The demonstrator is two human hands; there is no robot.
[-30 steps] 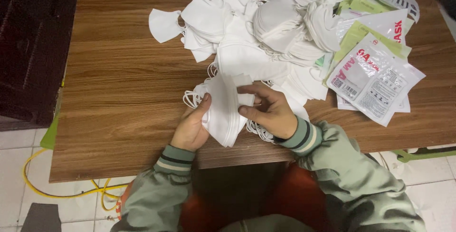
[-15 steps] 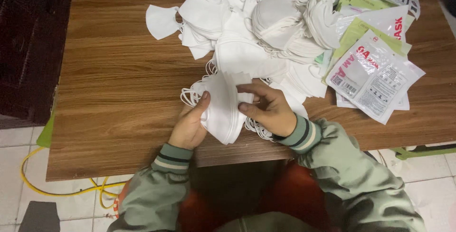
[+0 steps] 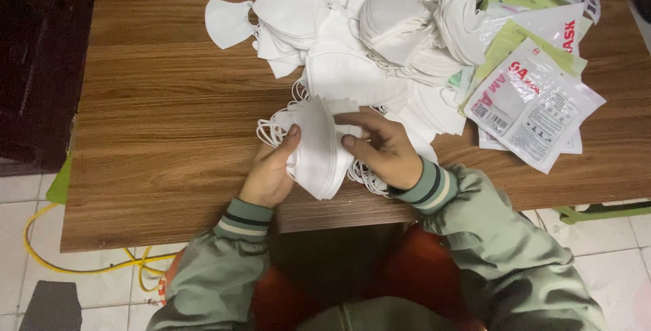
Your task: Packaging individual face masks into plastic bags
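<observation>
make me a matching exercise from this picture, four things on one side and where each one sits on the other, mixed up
Things:
1. stack of folded white masks
2. single white mask
3. printed packets
4. yellow cable

Places:
A. on the tiled floor, below the table's near left corner
B. held between the left hand and the right hand
C. on the table's right side, beside the heap
D. alone at the left edge of the heap

Pairs: 1-B, 2-D, 3-C, 4-A
</observation>
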